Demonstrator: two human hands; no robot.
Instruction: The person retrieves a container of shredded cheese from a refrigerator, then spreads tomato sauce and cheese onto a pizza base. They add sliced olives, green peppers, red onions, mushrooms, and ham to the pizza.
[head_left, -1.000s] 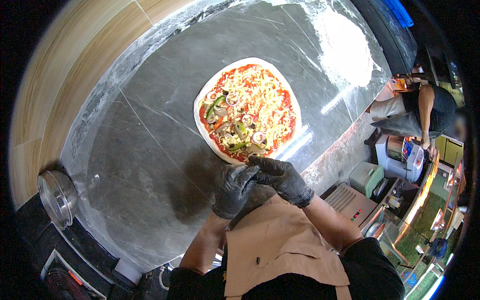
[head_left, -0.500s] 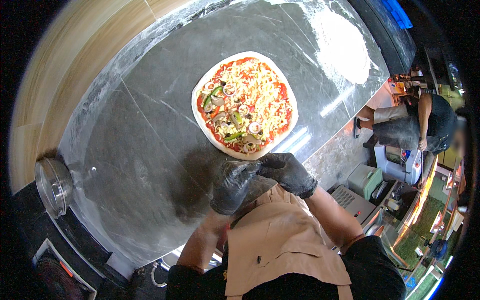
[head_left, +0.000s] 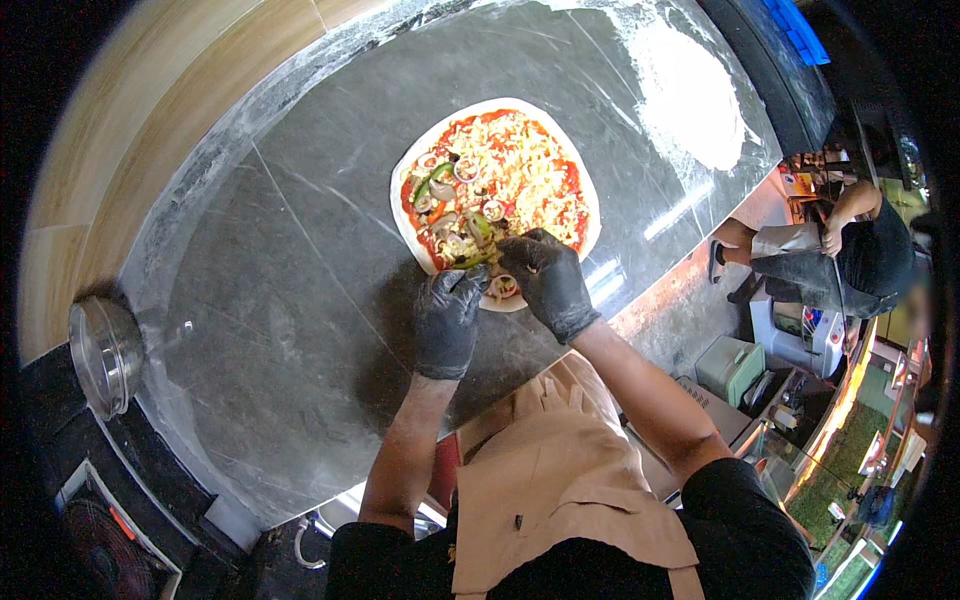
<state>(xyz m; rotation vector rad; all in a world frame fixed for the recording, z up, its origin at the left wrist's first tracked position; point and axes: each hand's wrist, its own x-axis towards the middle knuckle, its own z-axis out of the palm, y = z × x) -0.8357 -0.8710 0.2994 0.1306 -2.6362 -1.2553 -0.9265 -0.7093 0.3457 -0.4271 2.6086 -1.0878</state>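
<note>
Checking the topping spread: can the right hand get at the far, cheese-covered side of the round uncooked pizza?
Probably yes: the black-gloved right hand is already at the pizza's near edge, with nothing between it and the far side.

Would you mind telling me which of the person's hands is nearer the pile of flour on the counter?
Right. The right hand is at the pizza's near edge, on the flour's side; the left hand is farther away.

Both gloved hands have moved onto the pizza's near edge, apparently dropping toppings
</note>
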